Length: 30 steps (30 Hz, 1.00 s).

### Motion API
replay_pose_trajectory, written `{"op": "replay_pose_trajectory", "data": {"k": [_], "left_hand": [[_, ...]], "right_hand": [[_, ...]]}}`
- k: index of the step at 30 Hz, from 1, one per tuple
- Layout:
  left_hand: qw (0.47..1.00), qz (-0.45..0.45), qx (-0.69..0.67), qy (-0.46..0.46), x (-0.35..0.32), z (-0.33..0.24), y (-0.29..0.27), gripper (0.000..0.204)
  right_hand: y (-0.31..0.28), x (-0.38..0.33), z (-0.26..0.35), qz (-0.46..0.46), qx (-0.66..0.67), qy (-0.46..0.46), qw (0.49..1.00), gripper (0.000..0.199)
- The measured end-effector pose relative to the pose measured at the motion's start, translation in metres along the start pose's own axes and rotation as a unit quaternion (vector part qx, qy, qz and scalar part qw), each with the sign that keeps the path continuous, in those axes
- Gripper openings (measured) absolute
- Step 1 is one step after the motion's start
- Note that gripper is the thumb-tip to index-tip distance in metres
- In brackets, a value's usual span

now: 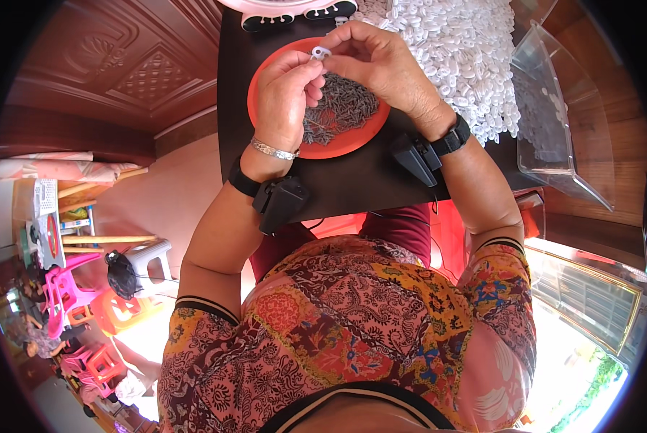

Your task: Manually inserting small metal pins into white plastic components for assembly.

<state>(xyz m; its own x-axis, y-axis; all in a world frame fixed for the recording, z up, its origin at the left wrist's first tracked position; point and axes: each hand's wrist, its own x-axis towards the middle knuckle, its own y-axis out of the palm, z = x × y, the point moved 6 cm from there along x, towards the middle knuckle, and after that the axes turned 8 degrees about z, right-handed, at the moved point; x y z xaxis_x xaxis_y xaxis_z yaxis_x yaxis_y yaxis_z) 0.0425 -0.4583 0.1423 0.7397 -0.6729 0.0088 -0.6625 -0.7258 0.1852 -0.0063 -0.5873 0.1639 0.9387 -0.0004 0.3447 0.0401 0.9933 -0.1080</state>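
A small white plastic piece with two round holes (320, 53) is pinched between the thumb and fingers of my left hand (286, 90), over the far part of an orange-red round dish (331, 150). My right hand (385, 65) comes in from the other side, its thumb and index finger closed right at the white piece. Whatever sits between those right fingertips is too small to make out. Below both hands, a heap of grey screw-like parts (341, 108) fills much of the dish.
Many loose white plastic pieces (461, 65) are piled on the dark table (352, 191) right of the dish. A clear plastic bin (554, 108) stands beyond them at the right edge. At the far side sits a pink-and-white object with black feet (294, 11).
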Motion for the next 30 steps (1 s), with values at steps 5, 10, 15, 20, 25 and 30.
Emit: {"op": "replay_pose_trajectory", "data": {"k": [5, 10, 15, 20, 25, 30], "left_hand": [[0.999, -0.002, -0.031, -0.009, 0.001, 0.002, -0.001, 0.017], [0.998, 0.0, -0.063, 0.003, 0.001, 0.0, 0.001, 0.021], [0.999, 0.017, -0.045, 0.007, 0.005, 0.002, 0.002, 0.024], [0.999, 0.003, -0.035, 0.022, 0.003, 0.001, 0.005, 0.023], [0.999, -0.005, -0.042, 0.017, 0.002, 0.003, 0.005, 0.022], [0.997, 0.004, -0.069, 0.038, 0.003, 0.004, 0.003, 0.023]], "right_hand": [[0.008, -0.002, 0.008, 0.0, -0.074, -0.004, 0.997, 0.025], [0.007, -0.003, 0.016, -0.008, -0.153, -0.018, 0.988, 0.026], [0.007, -0.003, 0.014, 0.006, -0.171, -0.02, 0.985, 0.027], [0.01, -0.005, 0.022, -0.019, -0.196, -0.063, 0.978, 0.032], [0.013, -0.008, 0.028, -0.033, -0.314, -0.097, 0.944, 0.03], [0.016, -0.008, 0.026, -0.02, -0.293, -0.085, 0.952, 0.026]]}}
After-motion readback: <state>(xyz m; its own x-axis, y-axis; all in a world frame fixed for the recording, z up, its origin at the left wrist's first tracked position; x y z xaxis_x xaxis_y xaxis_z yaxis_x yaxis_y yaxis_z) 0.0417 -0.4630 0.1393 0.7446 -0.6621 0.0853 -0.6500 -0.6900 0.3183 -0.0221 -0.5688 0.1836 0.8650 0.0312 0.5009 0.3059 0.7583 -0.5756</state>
